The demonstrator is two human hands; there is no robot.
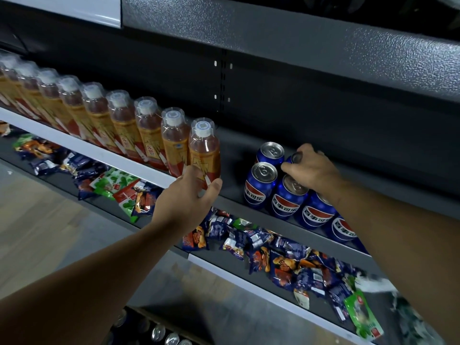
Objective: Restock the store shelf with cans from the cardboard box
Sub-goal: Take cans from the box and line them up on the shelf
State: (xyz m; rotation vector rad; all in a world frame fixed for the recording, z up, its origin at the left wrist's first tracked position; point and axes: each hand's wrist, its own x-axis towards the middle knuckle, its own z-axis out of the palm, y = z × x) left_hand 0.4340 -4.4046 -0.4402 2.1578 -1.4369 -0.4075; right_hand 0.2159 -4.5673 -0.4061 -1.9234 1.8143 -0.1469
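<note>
Several blue cola cans point(260, 186) stand in two rows on the dark shelf point(231, 150). My right hand point(312, 170) reaches over them, its fingers curled round the top of a back-row can point(293, 157). My left hand point(189, 197) grips the base of the nearest orange tea bottle point(204, 150) at the shelf's front edge. At the bottom edge the cardboard box point(159, 322) shows several can tops point(159, 332).
A long row of orange tea bottles point(99, 115) runs leftward along the shelf. Bare shelf lies between the bottles and the cans. The lower shelf point(268, 298) holds scattered snack packets point(286, 260). An upper shelf's grey underside point(298, 41) overhangs. The floor shows at the left.
</note>
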